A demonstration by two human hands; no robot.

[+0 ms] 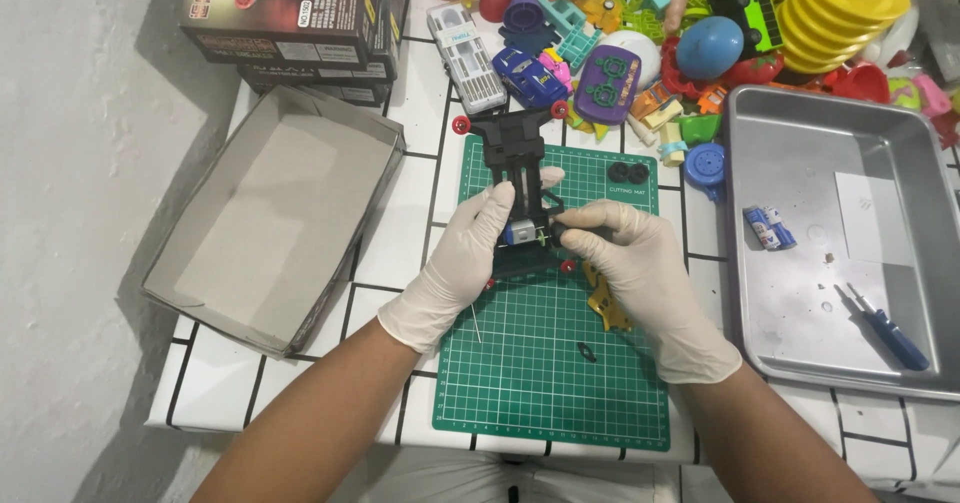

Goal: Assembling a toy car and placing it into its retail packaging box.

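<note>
A: Hands? Chassis where?
B: On green cutting mat [550, 363]. Left hand [462, 258] clamped on black toy-car chassis [520, 178] to steady it; right hand [632, 263] pinches near small motor [521, 231]. 2 loose tyres [628, 173] parked nearby.

Your gloves [470, 263] look like thin matt latex. The chassis [518, 158] is matt black plastic, its motor [522, 231] shiny metal. The mat [545, 363] under you is matt rubbery green; the tray [800, 113] is brushed metal, the box [270, 213] plain cardboard.
</note>
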